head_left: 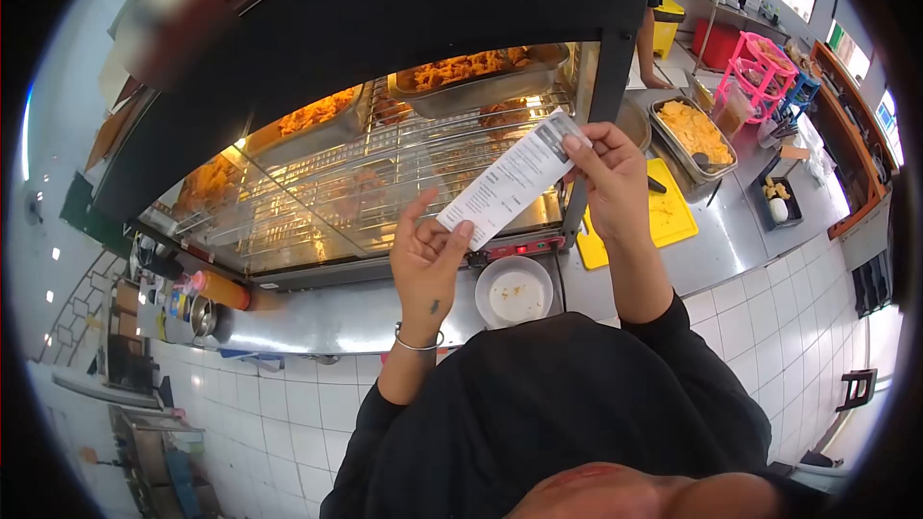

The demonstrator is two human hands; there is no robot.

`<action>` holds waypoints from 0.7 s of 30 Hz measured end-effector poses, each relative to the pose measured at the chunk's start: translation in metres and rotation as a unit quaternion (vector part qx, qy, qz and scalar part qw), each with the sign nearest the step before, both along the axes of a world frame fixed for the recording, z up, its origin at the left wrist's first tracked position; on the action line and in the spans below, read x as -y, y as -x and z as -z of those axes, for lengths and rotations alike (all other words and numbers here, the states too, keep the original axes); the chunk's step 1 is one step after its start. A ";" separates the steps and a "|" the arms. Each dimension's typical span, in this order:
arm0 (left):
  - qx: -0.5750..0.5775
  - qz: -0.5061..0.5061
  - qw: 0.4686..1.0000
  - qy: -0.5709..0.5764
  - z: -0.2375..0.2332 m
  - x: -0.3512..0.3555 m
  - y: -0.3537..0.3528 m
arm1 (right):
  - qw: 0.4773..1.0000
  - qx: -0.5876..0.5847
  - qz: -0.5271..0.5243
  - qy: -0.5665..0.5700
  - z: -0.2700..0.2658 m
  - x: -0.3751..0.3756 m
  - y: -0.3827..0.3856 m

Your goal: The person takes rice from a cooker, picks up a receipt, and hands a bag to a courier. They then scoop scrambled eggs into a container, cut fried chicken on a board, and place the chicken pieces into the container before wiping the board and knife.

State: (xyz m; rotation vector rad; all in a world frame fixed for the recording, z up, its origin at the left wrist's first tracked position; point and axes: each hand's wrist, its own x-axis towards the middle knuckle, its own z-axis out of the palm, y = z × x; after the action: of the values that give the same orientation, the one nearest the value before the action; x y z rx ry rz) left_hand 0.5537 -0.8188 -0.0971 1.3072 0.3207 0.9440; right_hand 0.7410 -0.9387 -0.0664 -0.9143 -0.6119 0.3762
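Observation:
A printed paper receipt (505, 180) is stretched at a slant between my two hands, in front of a lit food warmer (423, 34). My left hand (428, 255) pinches its lower left end between thumb and fingers. At the upper right end, my right hand (612, 173) grips it near a dark printed block. The small print is too fine to read. Behind the paper, wire racks (385, 173) inside the warmer hold metal trays of fried food, among them a tray (481, 91) near the top right. Below the receipt stands a white bowl (516, 290) with some crumbs in it.
On the steel counter (707, 240) at right lie a yellow cutting board (670, 216), a metal tray of yellow food (694, 135) and a black container (777, 202). Pink baskets (760, 77) stand farther back. Another person's hand (656, 82) rests beyond the warmer. An orange bottle (221, 288) stands left.

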 end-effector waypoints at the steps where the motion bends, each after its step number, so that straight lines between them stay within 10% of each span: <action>1: -0.020 -0.001 1.000 0.001 0.002 -0.003 0.002 | 1.000 0.001 0.001 0.001 -0.001 0.000 0.000; 9: -0.010 -0.037 0.999 0.001 0.019 -0.012 0.009 | 0.997 0.061 0.001 0.036 0.004 -0.001 0.006; 17: -0.289 0.426 0.850 0.114 0.027 -0.017 0.021 | 0.948 0.186 -0.134 0.219 0.038 0.010 0.029; 20: -0.299 0.427 0.841 0.145 0.062 -0.016 0.014 | 0.882 0.336 0.325 0.066 0.047 0.006 0.019; 21: -0.293 0.416 0.846 0.161 0.075 -0.015 0.013 | 0.890 0.308 0.322 0.093 0.053 0.004 0.013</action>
State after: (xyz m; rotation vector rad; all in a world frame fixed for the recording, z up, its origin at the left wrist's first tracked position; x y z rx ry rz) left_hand 0.5407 -0.8042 -0.1717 1.2117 0.3117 -0.2593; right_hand 0.7282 -0.9427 -0.1196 -1.3732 -0.8096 -0.4891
